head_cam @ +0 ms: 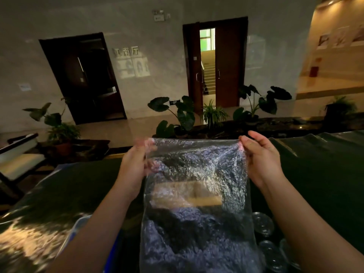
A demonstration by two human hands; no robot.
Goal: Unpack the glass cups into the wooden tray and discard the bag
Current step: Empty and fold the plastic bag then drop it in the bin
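Observation:
A clear bubble-wrap bag [197,203] hangs in front of me, stretched by its top edge between both hands. My left hand [136,164] pinches the top left corner and my right hand [260,156] pinches the top right corner. Through the plastic a wooden tray [187,192] shows dimly on the dark table below. Glass cups [263,223] stand on the table at the bag's lower right; two more cups [273,257] sit nearer me, partly hidden by my right forearm. Whether anything is inside the bag I cannot tell.
The dark glossy table [82,186] runs across the view. A blue bin's rim [78,227] shows under my left forearm. Potted plants [183,115] line the table's far side, a bench [17,154] stands at far left, and doorways lie beyond.

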